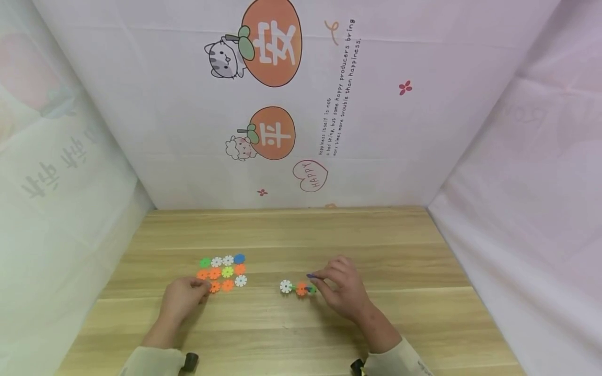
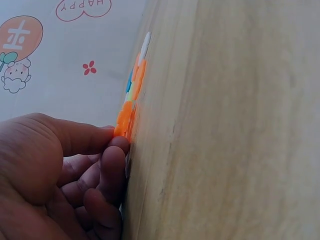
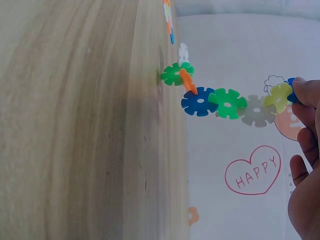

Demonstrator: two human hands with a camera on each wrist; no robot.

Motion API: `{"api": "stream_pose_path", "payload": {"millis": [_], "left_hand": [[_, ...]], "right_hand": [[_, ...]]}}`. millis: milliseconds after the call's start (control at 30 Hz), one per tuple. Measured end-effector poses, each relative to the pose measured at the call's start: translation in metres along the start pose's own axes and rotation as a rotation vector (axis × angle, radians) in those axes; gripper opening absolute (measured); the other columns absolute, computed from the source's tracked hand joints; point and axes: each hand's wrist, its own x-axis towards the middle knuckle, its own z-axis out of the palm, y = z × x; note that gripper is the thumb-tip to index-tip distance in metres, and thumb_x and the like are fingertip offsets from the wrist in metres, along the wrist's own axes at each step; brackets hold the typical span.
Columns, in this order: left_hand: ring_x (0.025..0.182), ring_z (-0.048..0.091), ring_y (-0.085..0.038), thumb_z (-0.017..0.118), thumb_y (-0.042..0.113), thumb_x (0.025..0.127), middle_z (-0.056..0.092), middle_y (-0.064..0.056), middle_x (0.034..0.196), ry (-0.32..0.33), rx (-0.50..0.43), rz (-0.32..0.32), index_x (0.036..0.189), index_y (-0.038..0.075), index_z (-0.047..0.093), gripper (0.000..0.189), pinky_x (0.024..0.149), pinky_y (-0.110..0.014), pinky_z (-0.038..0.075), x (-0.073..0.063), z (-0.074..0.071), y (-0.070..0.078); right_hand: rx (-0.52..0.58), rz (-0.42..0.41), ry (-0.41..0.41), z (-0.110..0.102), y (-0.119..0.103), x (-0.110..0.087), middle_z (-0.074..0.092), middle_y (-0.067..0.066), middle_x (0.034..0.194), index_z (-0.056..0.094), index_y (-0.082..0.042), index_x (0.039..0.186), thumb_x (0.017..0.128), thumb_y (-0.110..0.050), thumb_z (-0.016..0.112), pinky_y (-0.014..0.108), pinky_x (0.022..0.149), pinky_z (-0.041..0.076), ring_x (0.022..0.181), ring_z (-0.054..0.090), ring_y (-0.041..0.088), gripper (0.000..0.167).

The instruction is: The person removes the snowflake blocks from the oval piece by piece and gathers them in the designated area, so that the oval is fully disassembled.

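Note:
My right hand [image 1: 343,287] pinches the dark blue disc at one end of a chain of notched plastic snowflake discs. In the right wrist view the chain rises from the table through a white disc [image 3: 183,54], a green disc [image 3: 172,75], an orange disc [image 3: 188,81], a blue disc [image 3: 199,103], another green disc [image 3: 227,104], a greyish clear disc [image 3: 257,111] and a yellow disc [image 3: 278,97]. At the near left corner of a flat group of loose discs, my left hand [image 1: 185,297] pinches an orange disc [image 2: 121,120] between thumb and forefinger, partly hidden by the fingertips.
The loose discs lie in rows at the left: green [image 1: 205,262], white [image 1: 228,260], blue [image 1: 239,258], yellow [image 1: 228,271] and several orange ones [image 1: 228,285]. Printed white cloth [image 1: 376,130] walls the wooden table [image 1: 282,334] at the back and both sides.

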Motion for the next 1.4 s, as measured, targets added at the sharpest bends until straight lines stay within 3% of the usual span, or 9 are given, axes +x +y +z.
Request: {"api": "stream_pose_path", "payload": {"millis": [133,400,600,733,933,1133,1400], "left_hand": [[0.079,0.067,-0.016,0.069,0.034,0.099,0.075,0.001,0.085,0.004,0.002,-0.005,0.102,0.007,0.079,0.029,0.072,-0.037,0.054,0.000,0.000,0.001],[0.087,0.071,-0.022,0.068,0.037,0.100,0.076,0.002,0.085,0.002,0.010,0.037,0.104,0.005,0.078,0.034,0.083,-0.050,0.057,0.000,0.000,-0.001],[0.085,0.070,-0.020,0.069,0.035,0.099,0.076,0.001,0.088,0.012,-0.017,0.055,0.108,0.005,0.078,0.032,0.075,-0.042,0.058,-0.002,0.003,0.003],[0.080,0.069,-0.017,0.069,0.033,0.100,0.077,-0.002,0.092,0.023,-0.074,0.085,0.111,0.005,0.077,0.032,0.068,-0.034,0.057,-0.004,0.006,0.014],[0.078,0.065,-0.016,0.071,0.029,0.099,0.077,-0.003,0.099,0.028,-0.115,0.172,0.110,0.008,0.078,0.025,0.065,-0.031,0.055,-0.007,0.010,0.037],[0.079,0.068,-0.014,0.075,0.030,0.097,0.075,0.001,0.092,0.047,-0.104,0.233,0.104,0.012,0.079,0.019,0.062,-0.029,0.056,-0.009,0.022,0.059],[0.084,0.069,-0.012,0.078,0.028,0.095,0.074,0.009,0.087,0.031,-0.160,0.339,0.095,0.020,0.079,0.008,0.070,-0.028,0.057,-0.013,0.038,0.088]], "right_hand": [[0.003,-0.004,0.004,0.001,0.000,0.000,0.070,-0.010,0.082,0.080,-0.015,0.092,0.079,-0.007,0.087,0.030,0.082,0.042,0.079,0.056,0.011,0.016],[0.007,-0.006,0.006,0.001,0.000,0.000,0.069,-0.010,0.082,0.080,-0.015,0.092,0.083,-0.010,0.086,0.031,0.083,0.042,0.079,0.056,0.012,0.011],[0.011,-0.004,0.010,0.001,-0.001,0.000,0.069,-0.011,0.082,0.080,-0.015,0.092,0.087,-0.013,0.084,0.030,0.084,0.042,0.080,0.057,0.011,0.007],[0.009,-0.010,0.015,0.002,-0.002,0.001,0.070,-0.011,0.083,0.080,-0.015,0.093,0.090,-0.017,0.082,0.031,0.083,0.042,0.081,0.057,0.012,0.004],[0.012,-0.009,0.007,0.001,-0.003,0.003,0.070,-0.011,0.084,0.081,-0.015,0.094,0.090,-0.014,0.081,0.031,0.084,0.041,0.081,0.056,0.011,0.005],[0.013,-0.030,0.015,0.002,-0.003,0.003,0.072,-0.009,0.087,0.081,-0.014,0.095,0.089,-0.010,0.081,0.030,0.082,0.042,0.080,0.057,0.012,0.007],[0.031,-0.023,-0.002,0.003,-0.004,0.003,0.073,-0.008,0.090,0.080,-0.014,0.096,0.093,-0.013,0.078,0.031,0.084,0.042,0.084,0.059,0.012,0.004]]}}
